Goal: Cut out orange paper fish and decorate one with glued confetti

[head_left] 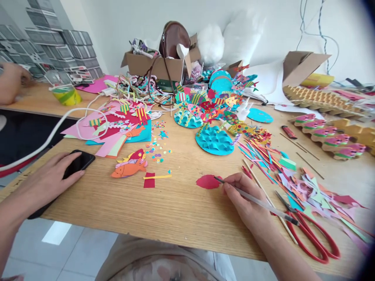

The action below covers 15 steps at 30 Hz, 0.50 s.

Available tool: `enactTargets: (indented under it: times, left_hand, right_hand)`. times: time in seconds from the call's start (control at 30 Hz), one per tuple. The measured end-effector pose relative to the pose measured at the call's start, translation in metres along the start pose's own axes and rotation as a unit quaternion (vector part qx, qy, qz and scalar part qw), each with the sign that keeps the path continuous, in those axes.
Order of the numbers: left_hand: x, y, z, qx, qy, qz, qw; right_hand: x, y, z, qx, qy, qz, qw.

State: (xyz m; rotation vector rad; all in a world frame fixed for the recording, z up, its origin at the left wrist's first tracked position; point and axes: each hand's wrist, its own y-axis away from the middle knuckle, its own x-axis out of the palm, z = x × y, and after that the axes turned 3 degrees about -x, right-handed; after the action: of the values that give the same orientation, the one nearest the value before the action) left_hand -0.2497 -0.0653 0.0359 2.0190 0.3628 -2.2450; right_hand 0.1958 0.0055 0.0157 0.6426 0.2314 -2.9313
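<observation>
My right hand [244,195] is closed in a writing grip around a pen [260,203] with a translucent barrel. The pen's dark tip touches the right end of a red paper leaf or fish shape [207,182] lying flat on the table. At the left table edge, my left hand [55,177] grips a black smartphone [79,162], thumb on one side and fingers across it. Between the hands lie an orange paper fish [127,168] and a small red paper square [149,181] crossed by a yellow strip. Red-handled scissors [310,230] lie right of my right hand.
Stacked coloured paper [117,128] lies at the back left, crossed by a white cable [58,127]. Turquoise discs with paper waves [215,140], paper scraps [319,195] and egg cartons [331,136] fill the back and right. Another person's hand [13,82] rests at far left.
</observation>
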Motion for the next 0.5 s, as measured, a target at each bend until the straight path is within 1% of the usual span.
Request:
enactTargets:
  times: [0.07, 0.1, 0.2, 0.3, 0.4, 0.5]
  left_hand:
    - [-0.005, -0.001, 0.0, 0.007, -0.012, 0.064, 0.998]
    - [-0.008, -0.001, -0.001, 0.008, -0.012, 0.086, 0.996]
    - [-0.015, -0.002, -0.005, 0.009, 0.001, 0.104, 0.995]
    - [-0.016, -0.002, -0.006, 0.014, 0.008, 0.107, 0.994]
    - [-0.015, 0.0, -0.002, 0.021, 0.012, 0.094, 0.995]
    - [-0.018, 0.01, -0.006, 0.033, -0.001, 0.05, 0.998]
  right_hand:
    - [0.0, 0.0, 0.002, 0.0, 0.008, -0.005, 1.0]
    - [0.0, 0.0, 0.003, -0.001, 0.012, -0.007, 1.0]
    - [-0.001, 0.001, 0.004, -0.006, 0.019, -0.007, 1.0]
    - [-0.001, 0.002, 0.002, -0.007, 0.011, -0.009, 1.0]
    - [-0.001, 0.002, 0.0, -0.002, 0.01, -0.007, 1.0]
    - [-0.002, 0.001, -0.002, -0.001, 0.015, -0.007, 1.0]
